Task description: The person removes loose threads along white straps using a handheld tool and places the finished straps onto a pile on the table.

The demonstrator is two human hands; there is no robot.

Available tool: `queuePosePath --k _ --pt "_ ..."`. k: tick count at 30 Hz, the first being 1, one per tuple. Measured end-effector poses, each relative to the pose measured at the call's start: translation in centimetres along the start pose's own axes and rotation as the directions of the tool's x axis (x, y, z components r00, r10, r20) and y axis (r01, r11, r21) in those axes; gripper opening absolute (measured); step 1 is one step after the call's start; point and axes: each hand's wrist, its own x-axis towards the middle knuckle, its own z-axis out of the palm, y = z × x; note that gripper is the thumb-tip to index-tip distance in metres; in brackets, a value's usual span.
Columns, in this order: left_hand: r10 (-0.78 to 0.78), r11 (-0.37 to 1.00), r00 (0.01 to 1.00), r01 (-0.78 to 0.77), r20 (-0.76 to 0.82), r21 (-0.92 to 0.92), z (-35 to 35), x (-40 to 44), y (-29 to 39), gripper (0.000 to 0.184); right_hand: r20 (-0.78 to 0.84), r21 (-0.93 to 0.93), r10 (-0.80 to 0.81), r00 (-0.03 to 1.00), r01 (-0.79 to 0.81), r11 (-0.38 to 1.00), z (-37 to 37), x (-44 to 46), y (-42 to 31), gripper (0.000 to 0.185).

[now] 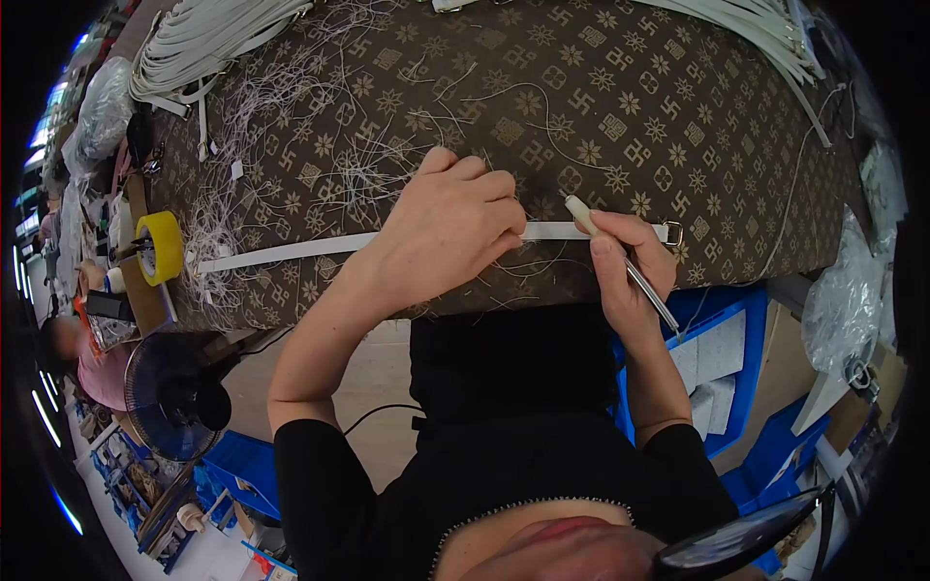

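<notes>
A narrow white belt (pixel 291 249) lies lengthwise across the brown patterned cloth, with a metal buckle (pixel 674 233) at its right end. My left hand (pixel 455 218) is closed over the middle of the belt, fingers curled and pressed together on it. In my right hand (pixel 635 261) is a slim pen-like tool (pixel 579 211) with a pale end and a fine metal tip, pointing up and left just above the belt. A silver shaft (pixel 651 298) sticks out below that hand; whether it belongs to the same tool, I cannot tell.
Loose thread ends (pixel 363 174) litter the cloth (pixel 697 107). White belts are bundled at the back left (pixel 208 44) and back right (pixel 746 29). Yellow tape (pixel 160 248) and a fan (pixel 179 397) are at left. A blue crate (pixel 746 378) stands below right. Another person (pixel 102 373) is far left.
</notes>
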Motion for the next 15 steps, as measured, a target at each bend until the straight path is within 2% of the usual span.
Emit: queuePosePath --k 6,9,11,12,14,15 --pt "0.028 1.0 0.999 -0.028 0.03 0.014 0.5 0.3 0.2 0.011 -0.008 0.004 -0.004 1.0 0.004 1.0 0.1 0.0 0.0 0.018" --pt "0.028 0.996 0.999 -0.026 -0.019 0.087 1.3 0.0 1.1 0.012 -0.01 -0.024 -0.029 1.0 0.029 0.999 0.0 0.1 0.0 0.019" --pt "0.021 0.982 0.993 0.001 -0.114 0.188 1.8 -0.7 2.0 0.014 -0.014 -0.021 -0.032 0.999 0.032 0.999 0.0 0.1 0.2 0.019" --pt "0.021 0.982 0.993 0.0 -0.112 0.188 2.1 -1.0 2.2 0.014 -0.014 -0.017 -0.04 0.999 0.04 0.999 0.1 0.1 0.2 0.019" --pt "-0.033 0.999 0.975 0.042 -0.22 0.034 2.7 -1.5 2.3 0.016 -0.012 -0.01 -0.033 0.999 0.033 0.999 0.1 0.1 0.1 0.019" --pt "-0.035 0.998 0.975 0.044 -0.22 0.034 2.8 -1.5 2.5 0.016 -0.009 -0.004 -0.027 1.0 0.027 1.0 0.1 0.2 0.1 0.019"
